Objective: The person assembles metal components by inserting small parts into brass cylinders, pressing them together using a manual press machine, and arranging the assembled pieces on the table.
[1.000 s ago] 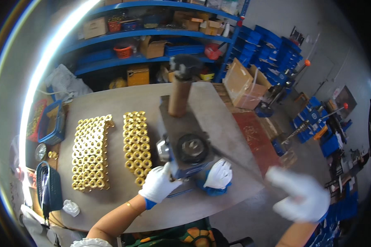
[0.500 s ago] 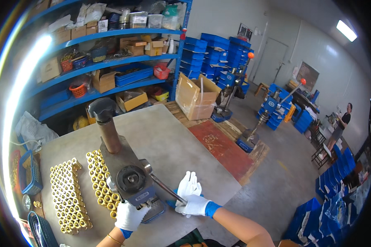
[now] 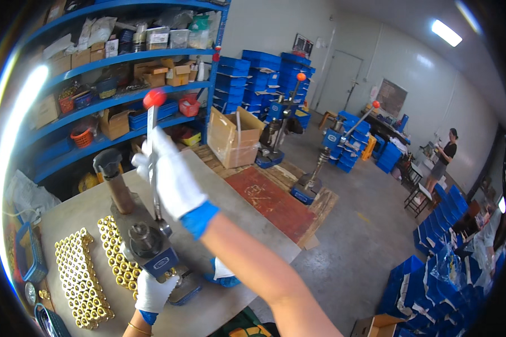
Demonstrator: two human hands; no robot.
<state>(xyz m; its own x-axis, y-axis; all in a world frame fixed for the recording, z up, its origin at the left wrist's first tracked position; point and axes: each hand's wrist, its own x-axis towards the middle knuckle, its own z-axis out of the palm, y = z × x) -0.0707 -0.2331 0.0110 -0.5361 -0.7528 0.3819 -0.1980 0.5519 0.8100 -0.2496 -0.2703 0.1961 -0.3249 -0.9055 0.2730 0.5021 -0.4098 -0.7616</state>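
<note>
A bench-top lever press [image 3: 152, 253] with a dark column stands on the grey table. Its long metal lever with a red ball knob [image 3: 154, 99] points upward. My right hand [image 3: 177, 182], in a white glove with a blue cuff, is closed around the lever below the knob, slightly blurred. My left hand [image 3: 153, 292], gloved likewise, is low at the front of the press. Its fingertips pinch a small brass-coloured piece [image 3: 172, 273] under the press head, partly hidden. Left of the press stand a block of gold-coloured metal parts [image 3: 81, 281] and a narrower group of similar parts [image 3: 117, 253].
A blue item with something white on it [image 3: 224, 272] lies right of the press. Blue shelves [image 3: 118, 59] with boxes and baskets rise behind. A cardboard box [image 3: 233, 137], more lever presses [image 3: 306, 188] and stacked blue crates [image 3: 450, 253] stand beyond; a person [image 3: 447, 151] is far right.
The lever has swung from low on the right to upright, my right hand rising with it. My left hand stays at the press front. The view has shifted right.
</note>
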